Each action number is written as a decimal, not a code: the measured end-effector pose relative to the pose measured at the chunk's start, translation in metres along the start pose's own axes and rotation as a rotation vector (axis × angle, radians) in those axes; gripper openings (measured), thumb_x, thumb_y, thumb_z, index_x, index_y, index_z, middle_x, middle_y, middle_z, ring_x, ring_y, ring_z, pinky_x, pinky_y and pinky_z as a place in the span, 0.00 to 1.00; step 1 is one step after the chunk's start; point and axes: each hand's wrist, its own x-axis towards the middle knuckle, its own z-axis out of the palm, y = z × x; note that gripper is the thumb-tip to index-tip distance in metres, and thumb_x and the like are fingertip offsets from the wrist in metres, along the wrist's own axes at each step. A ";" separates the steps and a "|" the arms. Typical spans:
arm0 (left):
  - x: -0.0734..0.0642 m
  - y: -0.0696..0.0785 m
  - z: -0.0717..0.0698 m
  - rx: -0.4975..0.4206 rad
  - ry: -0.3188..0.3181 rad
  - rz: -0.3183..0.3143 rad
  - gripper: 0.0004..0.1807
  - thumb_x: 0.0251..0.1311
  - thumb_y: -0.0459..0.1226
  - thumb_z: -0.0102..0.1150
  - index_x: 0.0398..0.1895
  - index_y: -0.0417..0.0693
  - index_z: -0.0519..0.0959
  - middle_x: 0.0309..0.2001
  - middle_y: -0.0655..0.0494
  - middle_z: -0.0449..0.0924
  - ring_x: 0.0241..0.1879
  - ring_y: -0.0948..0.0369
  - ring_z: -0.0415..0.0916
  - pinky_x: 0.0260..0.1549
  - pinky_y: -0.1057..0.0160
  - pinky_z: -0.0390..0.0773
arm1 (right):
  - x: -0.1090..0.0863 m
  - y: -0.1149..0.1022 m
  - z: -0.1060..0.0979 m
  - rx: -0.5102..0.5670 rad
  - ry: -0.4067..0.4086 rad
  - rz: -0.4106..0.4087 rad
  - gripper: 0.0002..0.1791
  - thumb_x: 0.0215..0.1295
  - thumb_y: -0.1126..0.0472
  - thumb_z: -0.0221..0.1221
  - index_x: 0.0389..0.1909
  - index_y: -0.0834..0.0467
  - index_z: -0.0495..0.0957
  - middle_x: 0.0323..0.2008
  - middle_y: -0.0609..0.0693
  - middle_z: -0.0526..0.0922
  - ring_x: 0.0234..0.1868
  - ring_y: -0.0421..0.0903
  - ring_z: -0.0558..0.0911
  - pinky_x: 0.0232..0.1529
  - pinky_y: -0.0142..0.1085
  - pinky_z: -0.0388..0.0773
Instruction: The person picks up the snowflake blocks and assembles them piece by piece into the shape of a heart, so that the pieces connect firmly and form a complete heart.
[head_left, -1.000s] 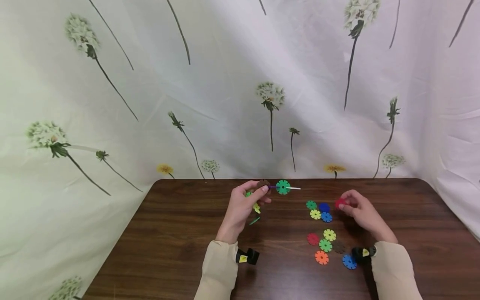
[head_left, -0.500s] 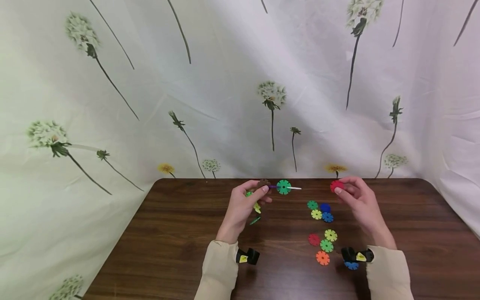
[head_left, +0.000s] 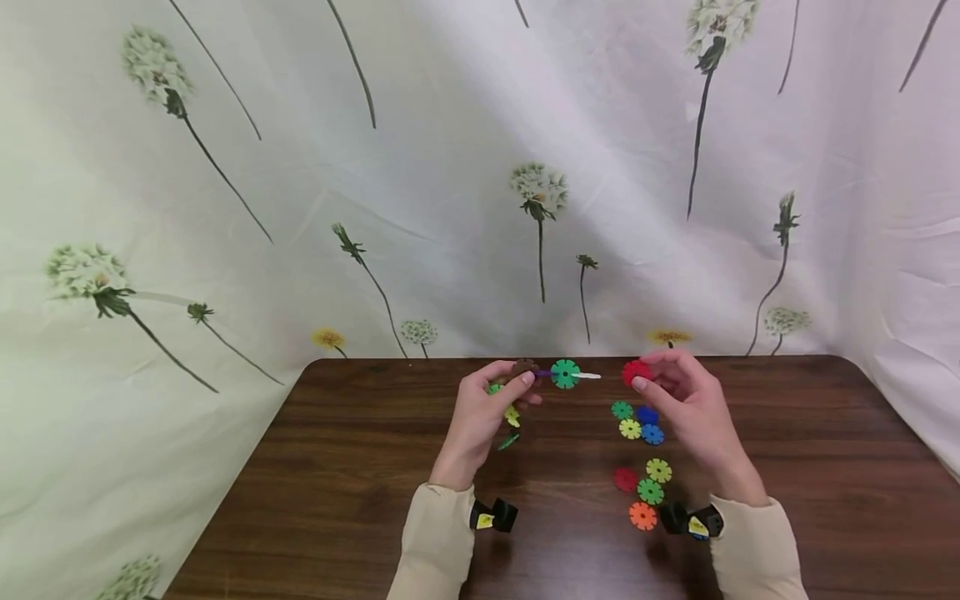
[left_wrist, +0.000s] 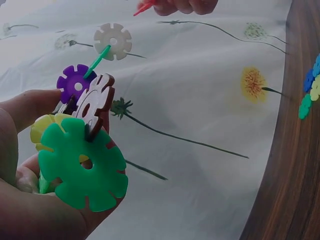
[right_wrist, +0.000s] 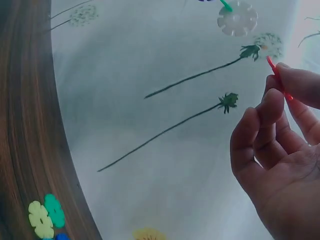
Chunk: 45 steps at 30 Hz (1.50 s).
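My left hand (head_left: 480, 412) pinches a joined chain of notched plastic discs between thumb and fingers. In it are a brown disc (head_left: 525, 365), a purple disc (left_wrist: 67, 85), a green disc (head_left: 566, 374) and, at the far end, a white disc (left_wrist: 122, 47). Yellow (left_wrist: 40, 131) and green discs (left_wrist: 102, 187) sit lower at the same hand, partly hidden by its fingers. My right hand (head_left: 697, 408) pinches a red disc (head_left: 634, 372) between thumb and forefinger, level with the chain. A gap separates the red disc from the white one.
On the brown table (head_left: 337, 467), green (head_left: 622, 409), yellow (head_left: 631, 429) and two blue discs lie right of centre. Nearer are red (head_left: 626, 479), yellow, green and orange discs (head_left: 642, 516). Another blue disc is mostly covered by the right wrist camera (head_left: 693, 521). A flowered cloth hangs behind.
My right hand has lifted the red disc from beside the blue discs and brought it left toward the white disc. The left hand and its chain have barely moved.
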 end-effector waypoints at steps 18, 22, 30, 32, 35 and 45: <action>0.000 0.000 0.001 -0.016 -0.008 0.015 0.10 0.63 0.32 0.59 0.44 0.35 0.80 0.40 0.36 0.79 0.29 0.64 0.83 0.35 0.64 0.80 | 0.000 -0.003 0.017 0.008 0.013 0.011 0.15 0.65 0.62 0.61 0.51 0.59 0.73 0.37 0.39 0.82 0.35 0.42 0.81 0.35 0.29 0.79; 0.000 0.000 0.002 -0.010 -0.007 0.008 0.11 0.63 0.33 0.60 0.45 0.35 0.80 0.40 0.37 0.80 0.29 0.64 0.83 0.37 0.61 0.81 | 0.000 -0.003 0.018 0.030 0.022 0.014 0.15 0.65 0.63 0.61 0.51 0.60 0.73 0.37 0.39 0.82 0.34 0.45 0.81 0.35 0.29 0.80; 0.000 0.000 0.004 -0.002 -0.006 0.001 0.11 0.63 0.34 0.60 0.45 0.36 0.80 0.38 0.40 0.81 0.29 0.63 0.83 0.34 0.64 0.80 | 0.000 -0.001 0.022 0.056 0.027 0.026 0.16 0.66 0.62 0.61 0.51 0.60 0.72 0.37 0.39 0.82 0.33 0.41 0.80 0.34 0.30 0.80; 0.000 0.000 0.004 -0.001 -0.005 -0.001 0.11 0.63 0.34 0.60 0.44 0.36 0.80 0.38 0.38 0.81 0.29 0.63 0.83 0.33 0.64 0.79 | 0.000 -0.001 0.022 0.065 0.030 0.035 0.16 0.66 0.62 0.61 0.52 0.60 0.72 0.37 0.39 0.82 0.33 0.41 0.81 0.34 0.29 0.80; 0.000 -0.001 0.004 -0.004 -0.007 -0.003 0.11 0.63 0.34 0.60 0.44 0.36 0.80 0.36 0.45 0.82 0.29 0.63 0.83 0.33 0.65 0.79 | 0.000 -0.001 0.023 0.073 0.035 0.036 0.16 0.66 0.62 0.61 0.51 0.61 0.72 0.37 0.39 0.82 0.33 0.40 0.81 0.34 0.29 0.81; 0.000 0.000 0.005 -0.038 -0.002 0.019 0.11 0.62 0.33 0.61 0.45 0.36 0.80 0.34 0.56 0.83 0.31 0.64 0.84 0.34 0.66 0.79 | 0.001 -0.004 0.028 0.120 0.059 0.040 0.15 0.65 0.63 0.61 0.49 0.64 0.72 0.32 0.44 0.84 0.24 0.41 0.82 0.30 0.31 0.81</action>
